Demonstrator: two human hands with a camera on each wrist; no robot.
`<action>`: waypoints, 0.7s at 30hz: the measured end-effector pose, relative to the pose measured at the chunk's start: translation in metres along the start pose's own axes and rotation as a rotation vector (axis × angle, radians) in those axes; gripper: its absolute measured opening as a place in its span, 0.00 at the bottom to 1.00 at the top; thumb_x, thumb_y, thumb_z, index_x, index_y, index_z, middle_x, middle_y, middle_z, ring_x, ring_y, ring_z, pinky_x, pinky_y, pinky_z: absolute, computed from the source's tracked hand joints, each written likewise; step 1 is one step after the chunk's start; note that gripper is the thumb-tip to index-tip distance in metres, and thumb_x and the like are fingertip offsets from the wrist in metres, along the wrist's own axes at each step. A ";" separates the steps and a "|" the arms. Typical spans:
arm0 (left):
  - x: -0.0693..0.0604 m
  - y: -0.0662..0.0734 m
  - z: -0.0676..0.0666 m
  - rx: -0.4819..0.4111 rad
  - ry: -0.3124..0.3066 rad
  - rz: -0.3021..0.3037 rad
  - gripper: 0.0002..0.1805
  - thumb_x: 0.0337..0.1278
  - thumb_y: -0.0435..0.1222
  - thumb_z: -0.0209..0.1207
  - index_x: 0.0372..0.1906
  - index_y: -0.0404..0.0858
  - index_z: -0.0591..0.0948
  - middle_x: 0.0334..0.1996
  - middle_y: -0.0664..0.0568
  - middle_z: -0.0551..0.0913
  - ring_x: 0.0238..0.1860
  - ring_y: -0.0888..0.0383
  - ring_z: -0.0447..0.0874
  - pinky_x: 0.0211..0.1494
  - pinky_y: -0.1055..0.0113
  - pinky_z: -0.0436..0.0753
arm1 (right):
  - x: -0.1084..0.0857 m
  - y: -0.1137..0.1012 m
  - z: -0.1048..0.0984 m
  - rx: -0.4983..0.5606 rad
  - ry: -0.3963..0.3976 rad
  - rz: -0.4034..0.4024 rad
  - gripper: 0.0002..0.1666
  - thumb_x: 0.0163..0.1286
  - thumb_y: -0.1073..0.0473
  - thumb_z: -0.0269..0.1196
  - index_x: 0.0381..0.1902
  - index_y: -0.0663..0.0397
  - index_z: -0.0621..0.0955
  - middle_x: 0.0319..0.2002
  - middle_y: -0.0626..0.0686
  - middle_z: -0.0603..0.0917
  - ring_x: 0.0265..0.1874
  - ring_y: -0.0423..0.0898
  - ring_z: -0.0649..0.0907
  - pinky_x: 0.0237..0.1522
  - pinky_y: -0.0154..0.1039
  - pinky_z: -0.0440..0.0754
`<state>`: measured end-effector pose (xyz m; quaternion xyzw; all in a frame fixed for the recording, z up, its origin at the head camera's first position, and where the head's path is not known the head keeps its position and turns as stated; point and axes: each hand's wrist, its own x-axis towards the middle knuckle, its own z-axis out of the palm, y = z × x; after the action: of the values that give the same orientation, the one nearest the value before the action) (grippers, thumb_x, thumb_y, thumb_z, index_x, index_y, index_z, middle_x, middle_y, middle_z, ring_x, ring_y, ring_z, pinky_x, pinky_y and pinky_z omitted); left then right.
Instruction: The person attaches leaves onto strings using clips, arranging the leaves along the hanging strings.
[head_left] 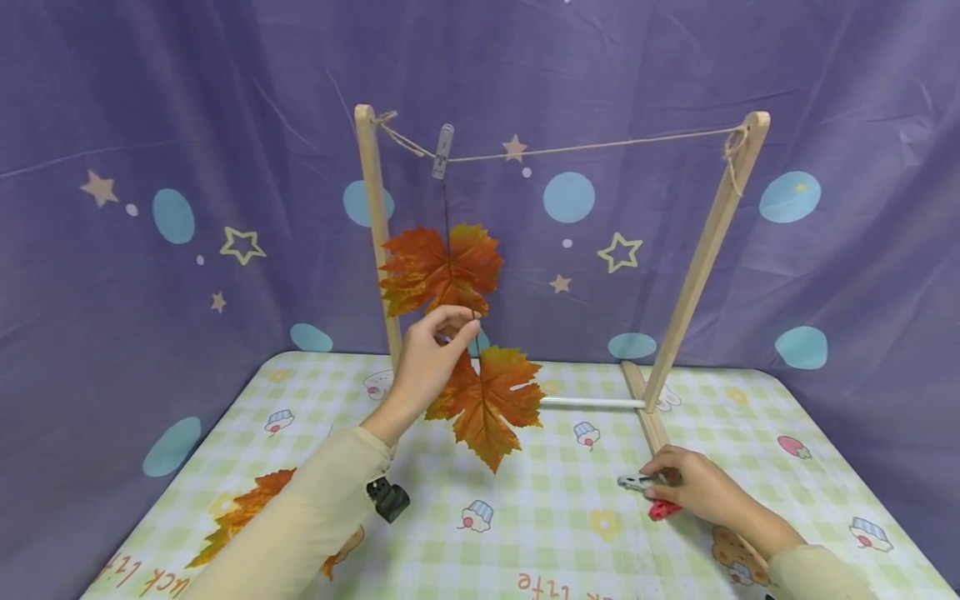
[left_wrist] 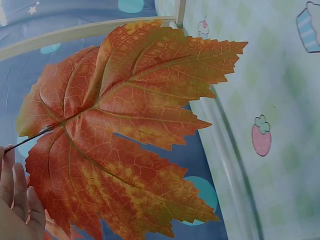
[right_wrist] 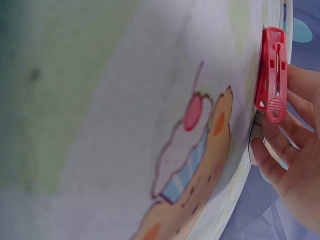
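Note:
My left hand [head_left: 431, 358] pinches the thin dark stem of an orange leaf [head_left: 487, 404], which hangs below the fingertips. In the left wrist view this leaf [left_wrist: 120, 130] fills the middle, beside the left fingers [left_wrist: 20, 195]. Another orange leaf [head_left: 442, 271] hangs just above, its stem running up to a grey clip [head_left: 443, 152] on the string [head_left: 600, 145]. Low at the right, my right hand [head_left: 693, 487] grips a second grey clip [head_left: 636, 482] between thumb and fingers. A red clip [head_left: 663, 509] lies against that hand, also seen in the right wrist view [right_wrist: 274, 75].
Wooden posts [head_left: 697, 275] hold up the string, with a white rod [head_left: 592, 402] low between them. More orange leaves [head_left: 251, 508] lie at the lower left, partly behind my left sleeve [head_left: 300, 508]. A checked cloth [head_left: 547, 517] covers the table; a purple curtain [head_left: 285, 192] hangs behind.

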<state>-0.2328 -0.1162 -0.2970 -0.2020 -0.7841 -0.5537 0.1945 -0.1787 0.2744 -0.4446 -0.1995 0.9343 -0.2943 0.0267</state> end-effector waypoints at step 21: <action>0.026 0.020 0.026 0.056 -0.038 0.051 0.12 0.67 0.43 0.62 0.49 0.43 0.84 0.38 0.58 0.85 0.35 0.60 0.79 0.39 0.63 0.77 | 0.000 0.000 0.003 0.003 0.032 -0.027 0.11 0.60 0.55 0.73 0.40 0.49 0.87 0.37 0.41 0.79 0.28 0.34 0.71 0.29 0.33 0.72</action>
<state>-0.2464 -0.0826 -0.2761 -0.2267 -0.7974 -0.5226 0.1993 -0.1787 0.2728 -0.4469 -0.2074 0.9314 -0.2990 0.0078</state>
